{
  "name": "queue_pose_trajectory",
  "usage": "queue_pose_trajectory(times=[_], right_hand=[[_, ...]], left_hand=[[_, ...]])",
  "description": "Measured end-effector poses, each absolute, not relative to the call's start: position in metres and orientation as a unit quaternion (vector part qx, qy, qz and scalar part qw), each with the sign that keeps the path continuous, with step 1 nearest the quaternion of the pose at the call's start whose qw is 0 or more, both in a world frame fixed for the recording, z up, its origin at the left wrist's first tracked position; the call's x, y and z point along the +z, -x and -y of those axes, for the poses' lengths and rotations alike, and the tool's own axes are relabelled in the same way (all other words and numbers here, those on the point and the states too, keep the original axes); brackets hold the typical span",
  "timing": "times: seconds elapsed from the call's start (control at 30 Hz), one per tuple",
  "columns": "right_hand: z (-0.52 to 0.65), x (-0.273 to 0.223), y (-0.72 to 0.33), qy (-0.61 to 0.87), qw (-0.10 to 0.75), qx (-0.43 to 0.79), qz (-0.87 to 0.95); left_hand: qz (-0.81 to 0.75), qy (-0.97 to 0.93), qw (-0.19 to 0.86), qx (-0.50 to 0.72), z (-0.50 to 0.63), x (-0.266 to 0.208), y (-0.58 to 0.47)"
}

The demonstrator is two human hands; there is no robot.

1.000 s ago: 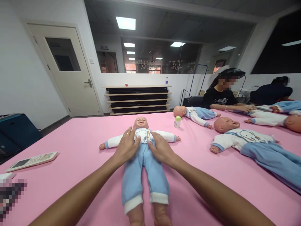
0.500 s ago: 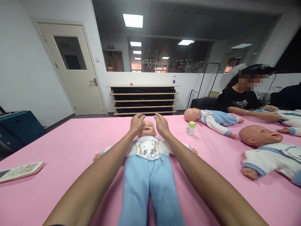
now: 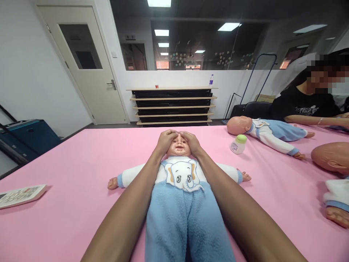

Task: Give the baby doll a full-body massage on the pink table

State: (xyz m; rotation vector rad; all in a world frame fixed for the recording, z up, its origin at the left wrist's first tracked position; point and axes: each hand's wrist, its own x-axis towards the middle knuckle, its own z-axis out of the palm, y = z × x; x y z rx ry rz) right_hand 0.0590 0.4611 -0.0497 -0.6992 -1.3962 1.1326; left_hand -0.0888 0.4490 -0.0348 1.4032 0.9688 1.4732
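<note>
A baby doll [image 3: 181, 194] lies on its back in front of me, its head away from me and its arms spread. It wears a white top with an elephant face and fuzzy blue trousers. My left hand [image 3: 167, 141] curls round one side of the doll's head, its fingertips on the forehead. On the other side, my right hand [image 3: 191, 142] cups the head in the same way. The two hands' fingertips nearly meet above the brow. The doll's eyes and mouth show between my hands, while the sides of its head are covered.
A white bottle with a green cap [image 3: 238, 144] stands on the pink table cover [image 3: 89, 160]. Another doll [image 3: 268, 133] and part of a third [image 3: 334, 156] lie to the right. A flat printed box [image 3: 23, 196] lies left. A person in black [image 3: 302, 102] sits at the right.
My hands have come inward and down from beside the doll's head onto its forehead and sides. The view has tilted down and turned slightly right.
</note>
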Motion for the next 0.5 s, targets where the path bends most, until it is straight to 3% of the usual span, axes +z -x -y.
queue_pose_trajectory(times=[0.33, 0.5], right_hand=[[-0.438, -0.037, -0.059, 0.31, 0.502, 0.486, 0.645], [-0.447, -0.043, -0.059, 0.326, 0.518, 0.474, 0.633]], left_hand=[[-0.356, -0.589, 0.424, 0.588, -0.445, -0.045, 0.097], [-0.368, -0.586, 0.406, 0.597, -0.442, -0.042, 0.093]])
